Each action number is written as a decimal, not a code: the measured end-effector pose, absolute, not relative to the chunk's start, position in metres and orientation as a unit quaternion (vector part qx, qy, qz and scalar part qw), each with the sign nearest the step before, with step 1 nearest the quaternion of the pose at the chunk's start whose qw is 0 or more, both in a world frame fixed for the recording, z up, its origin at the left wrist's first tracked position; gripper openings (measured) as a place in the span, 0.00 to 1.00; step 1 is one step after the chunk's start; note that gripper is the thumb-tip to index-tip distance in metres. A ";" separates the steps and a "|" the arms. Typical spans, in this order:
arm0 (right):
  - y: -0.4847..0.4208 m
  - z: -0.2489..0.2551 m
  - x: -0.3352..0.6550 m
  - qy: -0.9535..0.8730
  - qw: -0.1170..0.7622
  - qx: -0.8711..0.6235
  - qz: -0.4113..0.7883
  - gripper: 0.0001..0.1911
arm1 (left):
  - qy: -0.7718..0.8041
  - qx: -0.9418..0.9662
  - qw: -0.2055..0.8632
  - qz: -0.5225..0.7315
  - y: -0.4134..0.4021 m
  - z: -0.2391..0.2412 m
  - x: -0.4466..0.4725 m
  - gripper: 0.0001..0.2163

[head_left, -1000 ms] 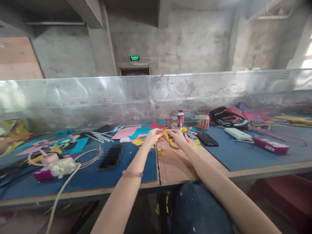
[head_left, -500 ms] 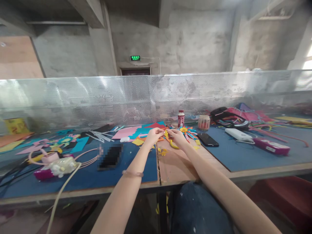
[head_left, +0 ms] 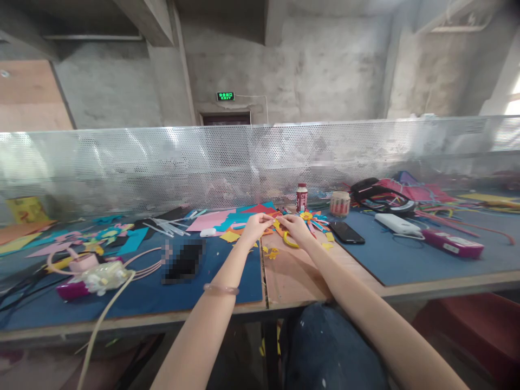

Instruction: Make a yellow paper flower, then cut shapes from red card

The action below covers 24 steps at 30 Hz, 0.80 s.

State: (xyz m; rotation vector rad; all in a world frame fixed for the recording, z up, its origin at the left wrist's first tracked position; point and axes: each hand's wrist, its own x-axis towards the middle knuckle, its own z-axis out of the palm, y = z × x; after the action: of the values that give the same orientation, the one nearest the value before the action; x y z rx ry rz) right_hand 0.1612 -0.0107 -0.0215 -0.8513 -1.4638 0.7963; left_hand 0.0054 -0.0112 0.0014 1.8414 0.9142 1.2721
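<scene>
A small yellow piece [head_left: 277, 223], seemingly unfinished, is being pinched between the left hand [head_left: 258, 225] and right hand [head_left: 296, 227] over the counter [head_left: 294, 281]; to the right, a yellow-centred flower [head_left: 305, 216] is lying, apparently assembled; yellow scraps [head_left: 273, 253] are lying nearer.

Pale translucent bangle [head_left: 221, 291] round the left forearm [head_left: 201, 330], dark navy legwear [head_left: 333, 346] with white specks

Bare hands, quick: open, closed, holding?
Left bare hand: fingertips drawn together by small yellow piece; hold unclear.
Right bare hand: fingers bent beside it; hold unclear.
</scene>
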 end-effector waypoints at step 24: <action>-0.008 -0.027 0.157 -0.718 0.589 -0.371 0.020 0.09 | 0.383 0.638 0.415 0.524 -0.010 0.001 0.007 0.03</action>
State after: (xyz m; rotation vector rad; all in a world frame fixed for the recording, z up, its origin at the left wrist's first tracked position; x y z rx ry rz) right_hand 0.1567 -0.0076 -0.0267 -0.8644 -1.6711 0.0467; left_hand 0.0073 -0.0099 0.0007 1.6017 0.9621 1.3169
